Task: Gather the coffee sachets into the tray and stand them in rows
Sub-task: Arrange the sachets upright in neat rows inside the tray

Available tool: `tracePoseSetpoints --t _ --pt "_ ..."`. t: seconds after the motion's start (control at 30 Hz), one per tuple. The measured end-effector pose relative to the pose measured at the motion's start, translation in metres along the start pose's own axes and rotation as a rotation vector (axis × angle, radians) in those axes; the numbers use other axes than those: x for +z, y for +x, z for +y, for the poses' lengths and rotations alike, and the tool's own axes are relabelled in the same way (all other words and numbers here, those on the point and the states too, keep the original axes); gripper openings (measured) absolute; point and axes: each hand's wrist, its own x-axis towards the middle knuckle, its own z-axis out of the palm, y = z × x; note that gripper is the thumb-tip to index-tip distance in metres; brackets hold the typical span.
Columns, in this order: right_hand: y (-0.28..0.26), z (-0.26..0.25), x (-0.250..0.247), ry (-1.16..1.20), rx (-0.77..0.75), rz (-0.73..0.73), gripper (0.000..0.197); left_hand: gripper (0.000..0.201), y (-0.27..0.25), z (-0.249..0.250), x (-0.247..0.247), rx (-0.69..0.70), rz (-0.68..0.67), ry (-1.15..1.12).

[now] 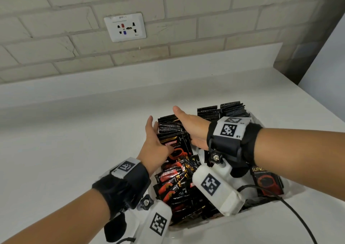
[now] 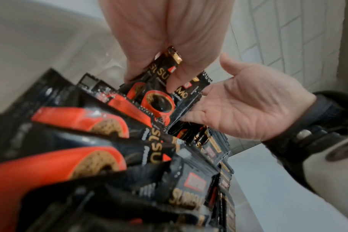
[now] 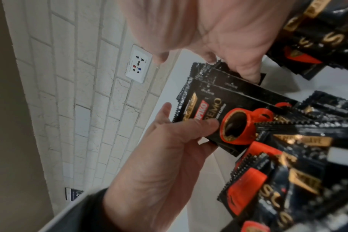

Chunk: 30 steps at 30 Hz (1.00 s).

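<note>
Black and red coffee sachets fill a white tray (image 1: 201,227) on the counter. A bundle of upright sachets (image 1: 175,142) stands at the tray's far left. My left hand (image 1: 154,142) pinches this bundle, thumb (image 3: 201,125) on the front sachet and fingers on the far side. My right hand (image 1: 189,129) lies flat against the bundle's right side, fingers straight and thumb raised. Two standing rows (image 1: 224,109) fill the far right corner. Loose sachets (image 1: 179,185) lie jumbled in the near half, and one (image 1: 267,182) leans at the right.
The tray sits on a white counter (image 1: 74,141) against a brick wall with a socket plate (image 1: 125,27). The counter's edge runs down the right side. A black cable (image 1: 298,215) trails from my right wrist across the tray's near right corner.
</note>
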Motion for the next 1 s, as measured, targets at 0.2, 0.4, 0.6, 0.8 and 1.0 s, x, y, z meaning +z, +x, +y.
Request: tracePoseSetpoints --t 0.2,0.4,0.6,0.8,1.0 --pt "0.0 0.004 0.01 -0.022 -0.012 0.015 0.077 0.093 -0.003 -0.007 0.002 0.046 0.091 0.059" --pt "0.002 0.01 0.014 0.107 -0.02 0.057 0.075 0.071 -0.001 -0.009 0.004 0.022 0.203 0.011" --pt "0.003 0.019 0.019 0.227 0.007 0.084 0.073 0.072 -0.001 -0.014 0.008 -0.057 0.152 0.009" --pt "0.004 0.025 0.026 0.229 0.052 0.064 0.078 0.059 0.002 -0.012 0.011 -0.061 0.104 -0.025" --pt "0.01 0.025 0.031 0.24 0.02 0.069 0.089 0.073 -0.002 -0.007 0.009 -0.181 -0.009 -0.071"
